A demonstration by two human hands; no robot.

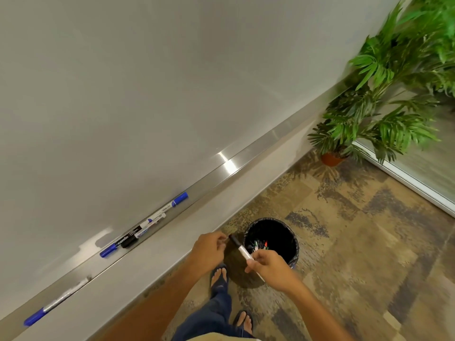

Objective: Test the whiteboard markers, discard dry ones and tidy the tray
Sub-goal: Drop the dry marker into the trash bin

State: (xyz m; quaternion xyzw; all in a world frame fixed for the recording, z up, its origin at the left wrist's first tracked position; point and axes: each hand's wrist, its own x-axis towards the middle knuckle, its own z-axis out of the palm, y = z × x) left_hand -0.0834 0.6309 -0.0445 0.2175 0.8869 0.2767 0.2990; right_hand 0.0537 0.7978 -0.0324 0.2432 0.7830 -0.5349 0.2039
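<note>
The person stands facing a whiteboard (147, 82), looking down past a metal tray (258, 146) that runs along its lower edge; the right hand (269, 265) is closed around the pale barrel of a black-capped marker (240, 248), gripping it near its lower end, so that the marker slants up and to the left with its black cap end uppermost; the left hand (209, 249) is at that cap end, its fingers (222, 238) curled and pinched together right beside the cap, though whether they actually grip the cap cannot be told; both hands are held just beside and above a round black bin (293, 244) lined with a dark bag, which stands on the patterned floor (357, 242) close to the wall; inside the bin lie several markers (259, 245), with green and red tips showing; on the tray, left of the hands, a cluster of markers (145, 225) lies lengthwise, blue-capped ones and a black-capped one touching or overlapping one another; further left along the tray, well apart from that cluster, another blue-capped marker (53, 305) lies alone; a potted plant (384, 107) stands in the far corner, and the person's sandalled feet (219, 275) show below the hands.
</note>
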